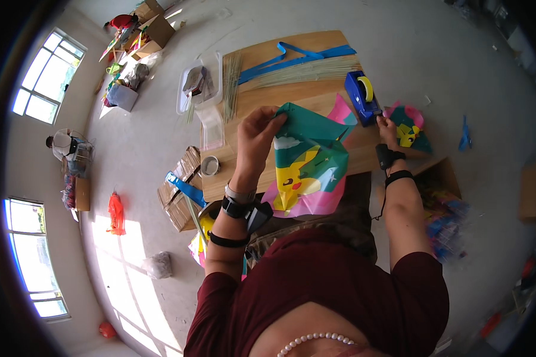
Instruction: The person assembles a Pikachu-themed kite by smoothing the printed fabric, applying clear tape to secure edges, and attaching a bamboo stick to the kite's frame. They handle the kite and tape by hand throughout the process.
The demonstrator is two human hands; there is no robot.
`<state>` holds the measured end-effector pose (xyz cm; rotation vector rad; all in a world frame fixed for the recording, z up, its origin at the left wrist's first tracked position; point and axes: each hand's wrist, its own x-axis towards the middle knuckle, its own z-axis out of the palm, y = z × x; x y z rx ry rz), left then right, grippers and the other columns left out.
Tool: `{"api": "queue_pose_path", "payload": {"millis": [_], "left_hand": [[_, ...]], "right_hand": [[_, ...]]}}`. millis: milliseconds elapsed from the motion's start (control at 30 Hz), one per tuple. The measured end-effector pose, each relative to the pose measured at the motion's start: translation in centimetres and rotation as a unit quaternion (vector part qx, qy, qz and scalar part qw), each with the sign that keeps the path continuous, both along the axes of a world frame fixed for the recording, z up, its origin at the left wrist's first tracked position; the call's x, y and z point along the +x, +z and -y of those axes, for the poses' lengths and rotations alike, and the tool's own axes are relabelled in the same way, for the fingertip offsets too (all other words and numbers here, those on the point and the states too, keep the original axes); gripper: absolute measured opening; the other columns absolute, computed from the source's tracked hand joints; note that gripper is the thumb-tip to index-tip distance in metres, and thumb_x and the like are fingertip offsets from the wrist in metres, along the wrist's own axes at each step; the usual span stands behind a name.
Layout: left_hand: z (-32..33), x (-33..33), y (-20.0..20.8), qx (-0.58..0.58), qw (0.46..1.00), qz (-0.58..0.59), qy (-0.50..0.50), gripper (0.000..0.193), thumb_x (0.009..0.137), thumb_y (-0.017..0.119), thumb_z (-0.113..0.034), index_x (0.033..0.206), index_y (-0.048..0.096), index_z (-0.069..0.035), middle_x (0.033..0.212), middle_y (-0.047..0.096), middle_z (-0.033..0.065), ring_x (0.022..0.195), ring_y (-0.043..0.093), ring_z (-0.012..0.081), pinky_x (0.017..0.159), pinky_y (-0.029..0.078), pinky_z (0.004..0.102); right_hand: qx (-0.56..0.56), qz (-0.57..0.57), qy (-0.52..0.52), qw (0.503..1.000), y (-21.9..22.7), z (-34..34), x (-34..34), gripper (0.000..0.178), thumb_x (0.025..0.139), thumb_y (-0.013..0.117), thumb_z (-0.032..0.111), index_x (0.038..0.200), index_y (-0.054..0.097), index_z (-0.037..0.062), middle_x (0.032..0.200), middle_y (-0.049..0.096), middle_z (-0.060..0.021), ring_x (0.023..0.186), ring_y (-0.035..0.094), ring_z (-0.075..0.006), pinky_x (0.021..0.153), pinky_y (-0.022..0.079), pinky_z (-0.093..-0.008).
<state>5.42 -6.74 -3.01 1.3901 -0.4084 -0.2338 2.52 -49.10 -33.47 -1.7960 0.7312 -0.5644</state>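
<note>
My left hand pinches the upper left corner of a thin printed sheet. The sheet is green and pink with a yellow cartoon figure, and it hangs over the table's near edge toward my lap. At the right side of the table stands a blue tape dispenser with a roll of yellowish tape. My right hand is at the dispenser's near end, its fingers drawn together. What they hold, if anything, is too small to tell.
Thin sticks and a blue strip lie across the wooden table. Left are a clear plastic bin and a round container. Another printed sheet is beyond my right hand; an open carton sits below.
</note>
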Motion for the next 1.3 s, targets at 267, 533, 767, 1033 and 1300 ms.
{"api": "queue_pose_path", "payload": {"millis": [267,533,767,1033,1300], "left_hand": [[0.9,0.3,0.0,-0.041,0.999,0.0,-0.017,0.015,0.096,0.071,-0.008,0.108,0.068,0.0,0.096,0.072,0.0027,0.087,0.066,0.008,0.077,0.051,0.0222],[-1.1,-0.2,-0.5,-0.044,0.998,-0.04,-0.013,0.02,0.097,0.071,-0.012,0.113,0.069,0.0,0.097,0.072,0.0029,0.086,0.067,0.009,0.08,0.053,0.0235],[-1.1,-0.1,-0.4,-0.069,0.995,-0.068,-0.032,0.021,0.097,0.071,-0.013,0.114,0.069,0.0,0.099,0.072,0.0019,0.089,0.067,0.0088,0.081,0.053,0.0235],[-1.4,0.1,-0.3,-0.083,0.993,-0.075,-0.037,0.02,0.098,0.069,-0.014,0.113,0.07,-0.001,0.094,0.07,-0.001,0.082,0.063,0.0052,0.072,0.049,0.0208],[-1.1,0.1,-0.5,-0.097,0.991,-0.081,-0.04,0.019,0.098,0.069,-0.014,0.112,0.069,-0.002,0.092,0.07,-0.0023,0.079,0.061,0.0034,0.069,0.046,0.0187]], "right_hand": [[-0.138,-0.098,0.034,0.985,0.8,3.1,-2.6,0.027,0.091,0.072,0.026,0.088,0.074,-0.0006,0.081,0.073,-0.0125,0.073,0.069,-0.0266,0.07,0.052,-0.0389],[0.101,0.231,0.201,0.946,30.2,-20.2,-3.9,0.026,0.106,0.058,0.027,0.107,0.069,0.0031,0.119,0.069,-0.0066,0.117,0.061,-0.0161,0.106,0.043,-0.0319],[0.01,0.25,0.355,0.901,34.0,-25.6,-3.9,0.023,0.105,0.058,0.021,0.106,0.069,0.0015,0.126,0.067,-0.0121,0.124,0.06,-0.0214,0.109,0.042,-0.034],[0.06,0.223,0.338,0.912,32.3,-26.2,-3.1,0.026,0.107,0.055,0.022,0.107,0.07,0.0007,0.122,0.068,-0.0105,0.117,0.061,-0.0169,0.104,0.044,-0.0297],[0.073,0.216,0.325,0.918,31.8,-26.5,-2.9,0.026,0.108,0.056,0.023,0.109,0.07,0.002,0.119,0.069,-0.0079,0.113,0.062,-0.0141,0.1,0.046,-0.0263]]}}
